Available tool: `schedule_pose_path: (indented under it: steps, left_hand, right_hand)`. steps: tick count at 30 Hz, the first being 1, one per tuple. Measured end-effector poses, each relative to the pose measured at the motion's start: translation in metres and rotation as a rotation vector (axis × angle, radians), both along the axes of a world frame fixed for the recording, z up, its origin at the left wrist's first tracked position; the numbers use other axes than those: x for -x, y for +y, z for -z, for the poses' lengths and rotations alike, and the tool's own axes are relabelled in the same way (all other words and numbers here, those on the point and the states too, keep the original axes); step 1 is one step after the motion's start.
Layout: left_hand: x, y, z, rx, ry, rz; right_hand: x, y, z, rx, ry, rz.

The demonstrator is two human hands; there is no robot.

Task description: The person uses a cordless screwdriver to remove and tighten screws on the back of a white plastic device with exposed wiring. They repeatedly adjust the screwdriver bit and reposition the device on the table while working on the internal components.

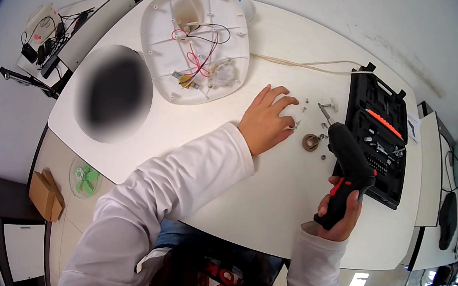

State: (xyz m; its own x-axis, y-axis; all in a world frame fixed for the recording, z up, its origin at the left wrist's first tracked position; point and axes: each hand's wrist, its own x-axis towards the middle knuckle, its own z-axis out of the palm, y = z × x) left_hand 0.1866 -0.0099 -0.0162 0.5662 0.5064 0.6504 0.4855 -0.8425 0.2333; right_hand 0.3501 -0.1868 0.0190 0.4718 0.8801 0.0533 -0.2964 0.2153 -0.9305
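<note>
The right hand [343, 218] wraps its grip around the handle of the black power screwdriver [351, 156], apparently to keep the red trigger within finger reach, its tip raised above the worktop [220, 201]. The left hand's [267, 124] fingers fan out beside scattered small parts [324, 125], though I cannot tell whether finger and thumb pinch one; the white shell [156, 55] lies hollow side up, leaving its wiring [196, 62] exposed.

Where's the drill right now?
In the head view, the drill is right of centre, gripped in the right hand, just left of the open toolbox and right of the brown round part.
</note>
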Motion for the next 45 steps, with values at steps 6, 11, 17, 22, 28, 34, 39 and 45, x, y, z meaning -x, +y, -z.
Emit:
schedule_pose_path:
  steps: [6,11,17,22,28,34,39,45]
  left_hand:
    - [-0.002,0.002,0.004,0.025,-0.041,-0.068]
    - [-0.006,0.004,0.005,0.044,-0.064,-0.067]
    - [-0.002,0.001,0.005,0.058,-0.032,-0.045]
    - [0.000,-0.002,0.004,0.050,0.003,-0.054]
    - [0.025,-0.018,-0.003,-0.001,0.041,0.075]
    - [0.096,-0.025,-0.001,-0.166,0.169,0.132]
    - [0.132,-0.018,-0.012,0.118,0.071,-0.005]
    - [0.143,-0.017,-0.011,0.174,0.225,-0.338]
  right_hand:
    - [-0.002,0.002,0.006,0.015,0.011,0.009]
    - [-0.008,-0.001,0.013,0.026,0.035,0.003]
    - [-0.004,0.001,0.012,0.011,0.016,0.035]
    - [0.000,0.002,0.012,-0.018,-0.014,0.040]
    - [0.009,0.002,0.011,-0.117,-0.142,0.096]
    - [0.028,-0.004,0.021,-0.116,-0.328,-0.143]
    - [0.046,0.009,0.006,0.089,-0.447,-0.524]
    - [0.073,0.049,0.004,0.058,-0.512,-0.571]
